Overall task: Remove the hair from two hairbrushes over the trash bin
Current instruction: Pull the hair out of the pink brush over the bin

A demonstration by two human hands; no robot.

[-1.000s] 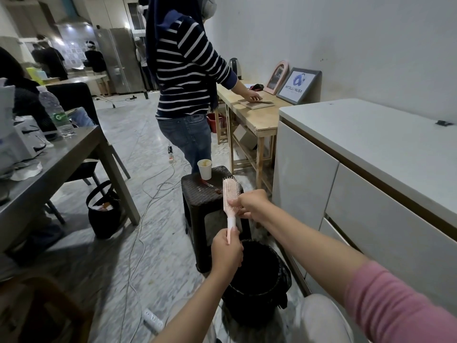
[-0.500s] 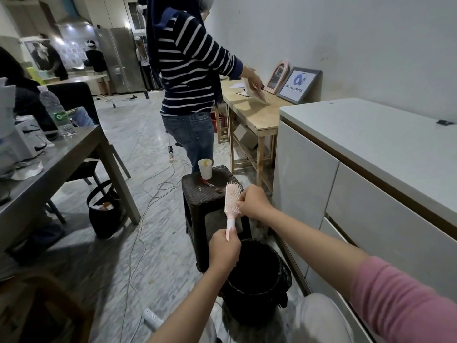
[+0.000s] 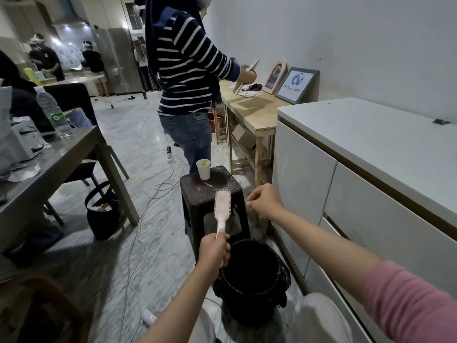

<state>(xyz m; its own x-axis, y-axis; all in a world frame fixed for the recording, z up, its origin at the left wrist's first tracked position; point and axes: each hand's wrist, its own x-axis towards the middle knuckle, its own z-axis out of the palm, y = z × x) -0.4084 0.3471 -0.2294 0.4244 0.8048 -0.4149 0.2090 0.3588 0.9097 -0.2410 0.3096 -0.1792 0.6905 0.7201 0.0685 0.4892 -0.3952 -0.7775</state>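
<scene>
A pink hairbrush (image 3: 222,203) stands upright above the far rim of the black trash bin (image 3: 254,276), bristles facing right. My left hand (image 3: 214,250) grips its handle from below. My right hand (image 3: 264,200) is to the right of the brush head, a short gap away, fingers curled with thumb and fingertips pinched together; any hair between them is too fine to see. A second hairbrush is not in view.
A dark woven stool (image 3: 212,194) stands just behind the bin, with a paper cup (image 3: 203,169) and a thin red item on it. White cabinets (image 3: 346,194) run along the right. A person in a striped top (image 3: 185,70) stands beyond. Cables cross the floor; a grey table (image 3: 49,164) is left.
My right hand has pulled away from the brush head to the right, fingers still pinched. The brush has stayed upright over the bin. The person behind has lifted a flat item.
</scene>
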